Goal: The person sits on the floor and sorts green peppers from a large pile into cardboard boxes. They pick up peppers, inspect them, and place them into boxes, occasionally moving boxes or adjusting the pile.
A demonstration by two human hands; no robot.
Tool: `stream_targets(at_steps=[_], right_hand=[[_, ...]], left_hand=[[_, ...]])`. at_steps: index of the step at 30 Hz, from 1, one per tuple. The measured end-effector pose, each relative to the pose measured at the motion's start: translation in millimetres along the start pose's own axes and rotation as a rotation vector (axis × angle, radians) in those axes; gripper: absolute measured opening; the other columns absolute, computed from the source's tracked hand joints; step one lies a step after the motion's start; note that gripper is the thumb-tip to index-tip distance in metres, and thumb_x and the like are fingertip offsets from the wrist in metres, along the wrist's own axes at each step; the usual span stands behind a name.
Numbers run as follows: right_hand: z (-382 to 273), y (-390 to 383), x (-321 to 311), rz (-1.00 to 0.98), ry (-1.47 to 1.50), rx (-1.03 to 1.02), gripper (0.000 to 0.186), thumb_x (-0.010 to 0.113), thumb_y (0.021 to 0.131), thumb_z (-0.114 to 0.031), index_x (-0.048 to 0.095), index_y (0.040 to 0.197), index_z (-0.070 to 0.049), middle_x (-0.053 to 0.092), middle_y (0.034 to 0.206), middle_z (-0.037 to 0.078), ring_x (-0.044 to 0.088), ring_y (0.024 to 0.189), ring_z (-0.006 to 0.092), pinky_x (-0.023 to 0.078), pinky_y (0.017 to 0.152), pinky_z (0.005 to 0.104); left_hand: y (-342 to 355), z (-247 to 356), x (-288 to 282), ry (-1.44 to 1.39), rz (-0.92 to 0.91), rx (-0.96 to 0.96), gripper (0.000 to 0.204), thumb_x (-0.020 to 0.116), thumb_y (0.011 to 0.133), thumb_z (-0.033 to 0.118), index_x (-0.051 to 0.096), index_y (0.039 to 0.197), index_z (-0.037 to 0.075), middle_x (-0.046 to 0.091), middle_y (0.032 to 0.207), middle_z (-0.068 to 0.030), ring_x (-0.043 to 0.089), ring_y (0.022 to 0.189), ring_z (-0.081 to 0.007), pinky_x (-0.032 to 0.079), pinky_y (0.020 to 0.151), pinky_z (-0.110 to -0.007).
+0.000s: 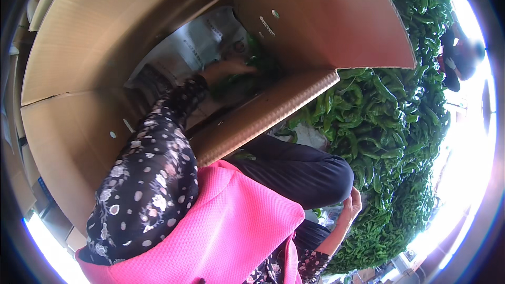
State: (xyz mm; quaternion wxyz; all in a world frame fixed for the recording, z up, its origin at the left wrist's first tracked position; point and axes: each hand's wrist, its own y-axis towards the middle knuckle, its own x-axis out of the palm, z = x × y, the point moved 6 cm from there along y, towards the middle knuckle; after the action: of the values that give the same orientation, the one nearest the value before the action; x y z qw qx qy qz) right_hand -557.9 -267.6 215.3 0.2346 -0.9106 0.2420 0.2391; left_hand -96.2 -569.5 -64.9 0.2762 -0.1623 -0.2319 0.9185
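My left arm, in a black floral sleeve, reaches down into a large cardboard box [294, 16]. Near the bottom of it, my left hand [231, 69] is blurred and dim beside dark green peppers [265, 66]. Whether its fingers grip any of them cannot be made out. My right hand [351, 206] rests against my bent knee, its fingers loosely apart and nothing visible in them. Beyond that knee spreads a big heap of long green peppers [389, 121].
A whitish printed sheet [197, 39] lines part of the box's bottom. The box's near wall [273, 113] stands between my left arm and the heap. Another person [463, 58] is at the far right, past the peppers. More cardboard [18, 173] stands at the left edge.
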Motion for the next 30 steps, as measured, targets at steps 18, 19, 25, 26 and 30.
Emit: stream_targets(at_steps=[18,19,25,26,30], right_hand=[[0.9,-26.3,-27.8,-0.092,-0.067,0.112,0.025,0.059,0.094,-0.01,0.061,0.114,0.004,0.068,0.1,0.009,0.065,0.085,0.0136,0.052,0.08,0.0278],[7.2,-27.6,-29.8,-0.088,-0.05,0.128,0.025,0.058,0.094,-0.009,0.061,0.115,0.005,0.068,0.1,0.009,0.065,0.084,0.014,0.052,0.08,0.0276],[25.5,-35.1,-31.4,-0.174,0.007,0.159,0.022,0.058,0.093,-0.006,0.061,0.113,0.004,0.067,0.1,0.011,0.066,0.085,0.0148,0.053,0.08,0.0276],[25.7,-37.6,-29.4,-0.188,0.022,0.162,0.022,0.059,0.093,-0.006,0.061,0.113,0.004,0.067,0.1,0.011,0.066,0.085,0.0147,0.053,0.08,0.0276],[27.8,-31.8,-12.6,-0.275,-0.029,0.186,0.024,0.059,0.093,-0.006,0.061,0.114,0.004,0.067,0.1,0.01,0.066,0.085,0.015,0.052,0.081,0.0281]], left_hand=[[61.5,19.5,-8.8,1.389,0.206,0.385,0.022,0.057,0.078,0.013,0.065,0.098,0.007,0.063,0.102,-0.0175,0.063,0.096,-0.0291,0.051,0.081,-0.044],[56.7,17.2,-20.7,1.394,0.244,0.509,0.018,0.059,0.077,0.014,0.066,0.092,0.006,0.063,0.096,-0.0177,0.063,0.091,-0.0292,0.051,0.078,-0.044],[-24.7,-35.9,-60.0,1.108,0.358,0.176,0.017,0.057,0.078,0.011,0.064,0.089,-0.001,0.064,0.078,-0.0213,0.065,0.078,-0.0362,0.051,0.068,-0.044],[-39.1,-37.6,-51.5,0.901,0.368,0.087,0.018,0.059,0.078,0.012,0.065,0.089,-0.001,0.065,0.079,-0.0228,0.065,0.08,-0.0379,0.051,0.07,-0.045],[-68.8,-78.9,-27.5,0.424,0.442,0.298,0.036,0.068,0.076,0.021,0.063,0.104,-0.003,0.066,0.096,-0.0261,0.064,0.089,-0.0415,0.05,0.077,-0.047]])
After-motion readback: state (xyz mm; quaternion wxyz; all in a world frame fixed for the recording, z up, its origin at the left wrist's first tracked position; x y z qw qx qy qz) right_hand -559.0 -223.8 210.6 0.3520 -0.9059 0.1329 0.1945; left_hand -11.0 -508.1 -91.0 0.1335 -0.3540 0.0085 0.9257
